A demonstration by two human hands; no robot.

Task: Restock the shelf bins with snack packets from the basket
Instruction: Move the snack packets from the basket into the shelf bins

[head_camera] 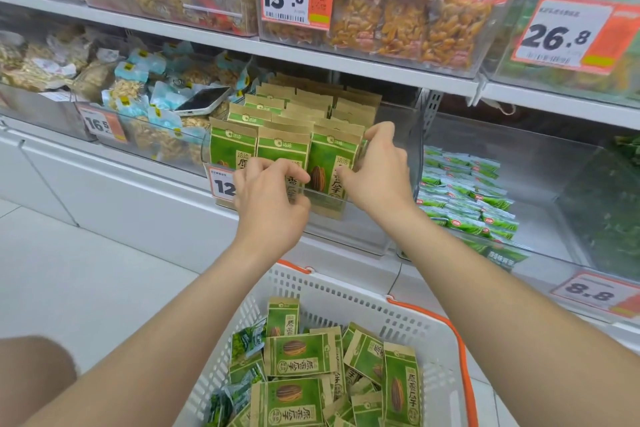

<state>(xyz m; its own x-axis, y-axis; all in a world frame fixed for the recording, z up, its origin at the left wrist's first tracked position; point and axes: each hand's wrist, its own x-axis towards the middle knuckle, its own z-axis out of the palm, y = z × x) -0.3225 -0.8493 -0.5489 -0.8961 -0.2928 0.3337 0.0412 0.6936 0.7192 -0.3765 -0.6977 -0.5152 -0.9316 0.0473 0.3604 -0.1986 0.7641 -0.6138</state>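
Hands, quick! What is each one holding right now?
Left hand: fingers curled, pinching the middle green-and-brown paper snack packet in the front row.
Right hand: fingers curled round the right-hand packet of the same kind.

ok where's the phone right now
In the head view the phone lies left of centre on top of the blue-topped packets, just left of the bin of green seed packets.

green-and-tan packets (284,149), white basket (346,298) — orange-rimmed
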